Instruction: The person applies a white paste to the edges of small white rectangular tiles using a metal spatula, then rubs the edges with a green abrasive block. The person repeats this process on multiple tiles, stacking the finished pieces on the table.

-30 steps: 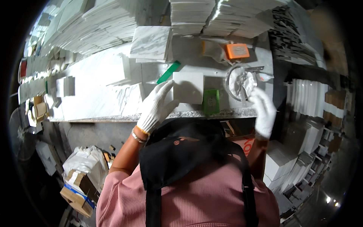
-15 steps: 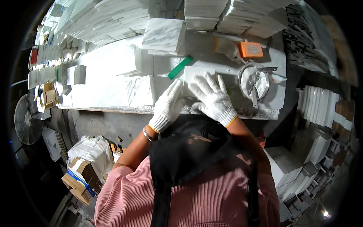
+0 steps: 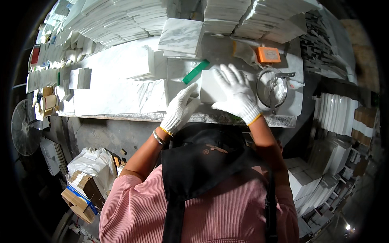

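- Where it earlier lay further left, the right hand (image 3: 237,97) now rests spread flat on the white tile (image 3: 210,87).
- Left hand (image 3: 180,110) stays at the tile's left edge, fingers curled against it.
- Tile lies on the bench (image 3: 279,120), beside the green strip (image 3: 195,71).

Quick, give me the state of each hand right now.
Left hand: gloved, fingers curled against the left edge of the white marble tile.
Right hand: gloved, open, fingers spread flat on top of that tile.
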Demonstrator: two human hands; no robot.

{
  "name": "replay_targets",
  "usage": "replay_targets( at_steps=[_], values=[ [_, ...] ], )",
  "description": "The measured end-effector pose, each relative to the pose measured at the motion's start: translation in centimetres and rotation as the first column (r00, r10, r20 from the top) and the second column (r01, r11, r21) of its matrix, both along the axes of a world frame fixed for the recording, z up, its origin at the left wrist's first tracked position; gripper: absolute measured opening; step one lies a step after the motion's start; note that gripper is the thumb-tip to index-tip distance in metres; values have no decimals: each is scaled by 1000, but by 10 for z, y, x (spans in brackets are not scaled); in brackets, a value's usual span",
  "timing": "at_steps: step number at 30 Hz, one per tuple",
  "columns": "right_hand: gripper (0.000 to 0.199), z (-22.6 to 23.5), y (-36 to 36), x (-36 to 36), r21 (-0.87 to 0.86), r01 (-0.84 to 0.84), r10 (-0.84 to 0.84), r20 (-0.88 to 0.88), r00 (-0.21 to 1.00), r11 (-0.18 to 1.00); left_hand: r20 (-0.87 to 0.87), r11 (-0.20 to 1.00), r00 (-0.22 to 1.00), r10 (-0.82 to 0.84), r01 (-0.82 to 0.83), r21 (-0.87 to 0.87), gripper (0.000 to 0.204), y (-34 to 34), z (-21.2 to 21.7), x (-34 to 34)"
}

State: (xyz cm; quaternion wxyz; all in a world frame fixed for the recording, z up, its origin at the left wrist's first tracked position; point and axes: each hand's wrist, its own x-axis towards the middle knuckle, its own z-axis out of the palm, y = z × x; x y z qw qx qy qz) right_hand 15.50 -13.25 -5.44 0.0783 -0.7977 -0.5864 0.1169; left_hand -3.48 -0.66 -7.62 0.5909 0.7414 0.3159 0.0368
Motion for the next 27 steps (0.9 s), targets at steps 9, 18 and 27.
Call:
replay_targets(
  at_steps=[9,18,27],
  values=[
    [95,20,13,0,44,-34,34,-1,999,998,149,960,978,148,-105,-259,61,8,11,-1],
    [89,69,4,-15,328,127,19,-408,913,936,261,733,962,79,121,-669,43,13,42,20],
    [40,47,12,-16,555,334,-147,-354,924,762,225,830,971,-80,190,-525,41,3,49,29]
  ],
)
